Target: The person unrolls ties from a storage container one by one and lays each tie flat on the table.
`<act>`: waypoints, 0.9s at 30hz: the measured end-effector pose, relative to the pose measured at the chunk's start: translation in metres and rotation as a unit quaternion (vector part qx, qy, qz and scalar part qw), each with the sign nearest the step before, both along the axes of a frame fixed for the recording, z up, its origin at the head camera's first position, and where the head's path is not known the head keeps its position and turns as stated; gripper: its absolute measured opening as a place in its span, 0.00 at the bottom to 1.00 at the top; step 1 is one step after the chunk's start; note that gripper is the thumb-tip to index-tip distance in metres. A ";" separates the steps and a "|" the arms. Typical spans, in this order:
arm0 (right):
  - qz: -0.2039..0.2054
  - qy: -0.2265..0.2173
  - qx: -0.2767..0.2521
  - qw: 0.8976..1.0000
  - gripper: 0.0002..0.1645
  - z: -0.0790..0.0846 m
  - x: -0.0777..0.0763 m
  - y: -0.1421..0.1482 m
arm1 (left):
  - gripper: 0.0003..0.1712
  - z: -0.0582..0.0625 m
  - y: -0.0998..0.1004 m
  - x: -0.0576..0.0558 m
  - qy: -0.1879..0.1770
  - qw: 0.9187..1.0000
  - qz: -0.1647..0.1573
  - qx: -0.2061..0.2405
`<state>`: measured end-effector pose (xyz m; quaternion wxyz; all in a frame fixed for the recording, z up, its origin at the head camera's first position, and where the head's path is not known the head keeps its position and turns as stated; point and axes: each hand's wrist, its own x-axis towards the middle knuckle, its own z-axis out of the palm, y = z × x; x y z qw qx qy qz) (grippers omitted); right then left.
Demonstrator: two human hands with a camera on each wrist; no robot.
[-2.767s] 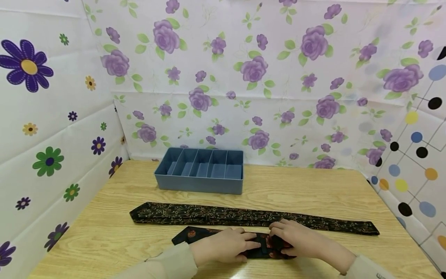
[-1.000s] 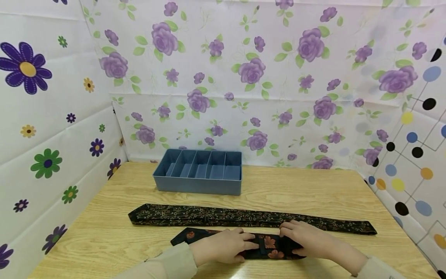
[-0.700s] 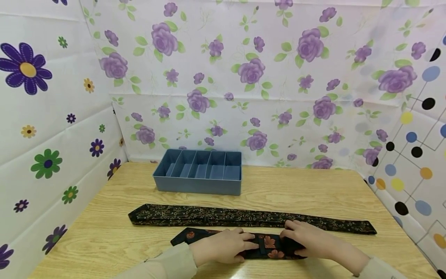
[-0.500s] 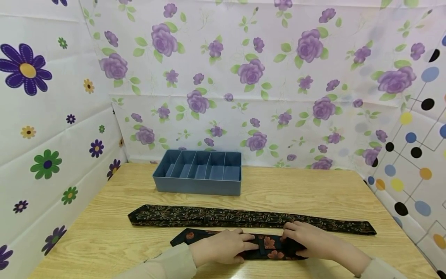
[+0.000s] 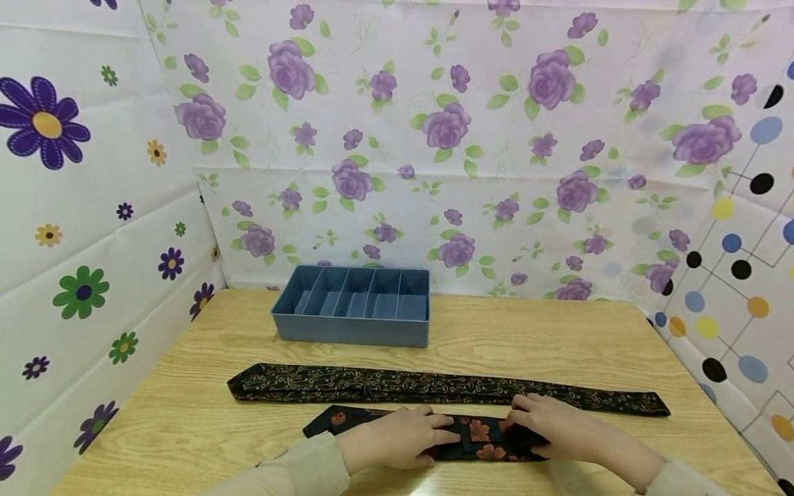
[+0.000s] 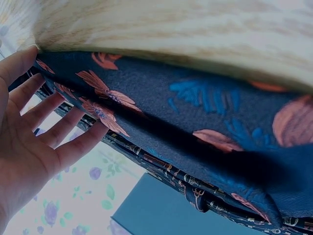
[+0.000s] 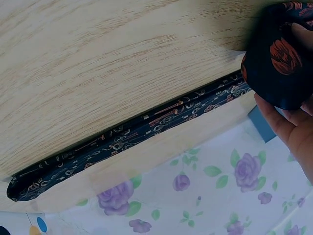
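In the head view a dark navy necktie with orange flowers (image 5: 480, 431) lies across the near part of the table, its pointed wide end to the left. My left hand (image 5: 403, 435) rests on it with fingers spread and fairly straight; the left wrist view shows thumb and fingers at its two edges. At the tie's right end my right hand (image 5: 561, 430) holds the cloth, which is folded over into a rounded bulge (image 7: 283, 88) in the right wrist view. The palm and wrist hide part of that end.
Just beyond, a black necktie with a small gold pattern (image 5: 310, 382) lies stretched out flat. Farther back stands a blue-grey box (image 5: 353, 329) divided into several compartments. Flowered sheets (image 5: 384, 193) enclose the wooden table (image 5: 533, 331).
My right hand has slid to the right with the tie's folded end, and more orange flowers show between my hands. The left hand has stayed in place on the tie.
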<state>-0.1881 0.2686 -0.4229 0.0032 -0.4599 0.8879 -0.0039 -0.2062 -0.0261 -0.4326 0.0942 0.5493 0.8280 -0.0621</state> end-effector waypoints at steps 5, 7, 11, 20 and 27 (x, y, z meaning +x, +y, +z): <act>-0.013 -0.010 0.022 1.000 0.22 0.000 0.001 0.000 | 0.30 -0.001 0.000 0.000 0.001 1.000 -0.003 0.002; -0.008 -0.006 0.024 1.000 0.22 0.000 0.001 0.000 | 0.31 -0.002 -0.001 0.000 0.002 1.000 -0.005 0.002; 0.003 -0.002 0.014 1.000 0.22 -0.001 0.001 0.002 | 0.31 -0.002 -0.001 -0.001 0.003 1.000 -0.005 0.003; -0.030 -0.032 0.027 0.999 0.25 0.000 0.001 0.007 | 0.30 -0.003 -0.001 -0.001 0.007 1.000 -0.005 0.005; -0.042 -0.029 0.042 0.998 0.24 0.001 0.002 0.008 | 0.30 -0.002 -0.001 0.000 0.013 1.000 -0.008 0.009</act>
